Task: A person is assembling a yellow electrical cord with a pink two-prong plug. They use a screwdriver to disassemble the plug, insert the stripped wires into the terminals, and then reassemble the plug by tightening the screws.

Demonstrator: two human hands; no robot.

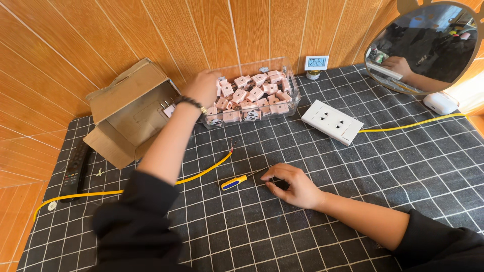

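Head view: we reach our left hand [203, 86] into the clear plastic bin [292, 95] of pink plugs [254, 93], fingers curled among them; whether it grips one we cannot tell. Our right hand [292, 185] rests loosely on the screwdriver [241, 180] shaft, beside the yellow wire [204, 171]. An open brown cardboard box [128, 108] sits left.
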